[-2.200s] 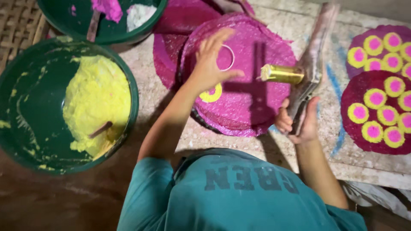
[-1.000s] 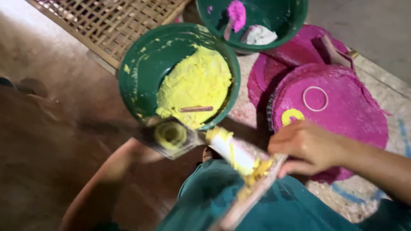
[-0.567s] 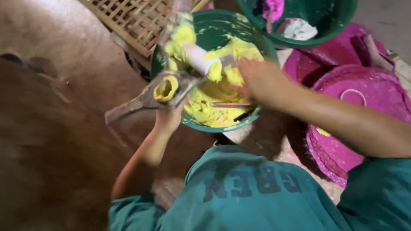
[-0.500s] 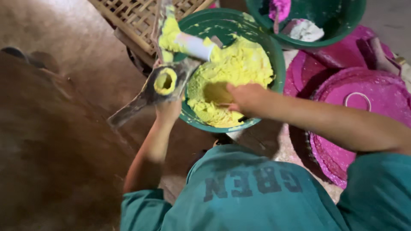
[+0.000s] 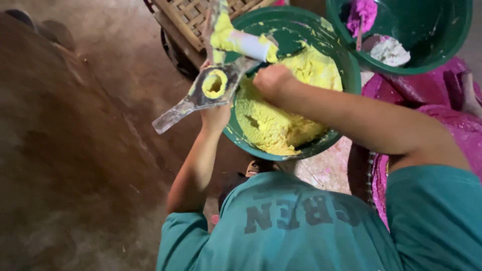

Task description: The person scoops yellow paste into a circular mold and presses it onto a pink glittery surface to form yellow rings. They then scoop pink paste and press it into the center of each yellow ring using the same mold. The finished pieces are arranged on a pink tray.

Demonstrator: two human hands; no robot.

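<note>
My left hand (image 5: 216, 116) grips a grey metal press (image 5: 213, 85) from below and holds it over the left rim of a green bowl (image 5: 346, 65). The press's round barrel is packed with yellow dough. Its dough-smeared white plunger (image 5: 251, 45) is swung up over the bowl. My right hand (image 5: 273, 80) is a closed fist on the heap of yellow dough (image 5: 281, 120) in the bowl, just right of the press.
A second green bowl (image 5: 452, 45) at top right holds pink dough (image 5: 362, 12) and white dough (image 5: 390, 50). Pink round mats (image 5: 452, 125) lie at the right. A woven bamboo tray (image 5: 191, 12) sits behind the bowl. Brown dirt floor (image 5: 75, 150) fills the left.
My right hand has left the round pink mat and gone into the yellow dough. The press has passed from my right hand to my left, now over the bowl's rim.
</note>
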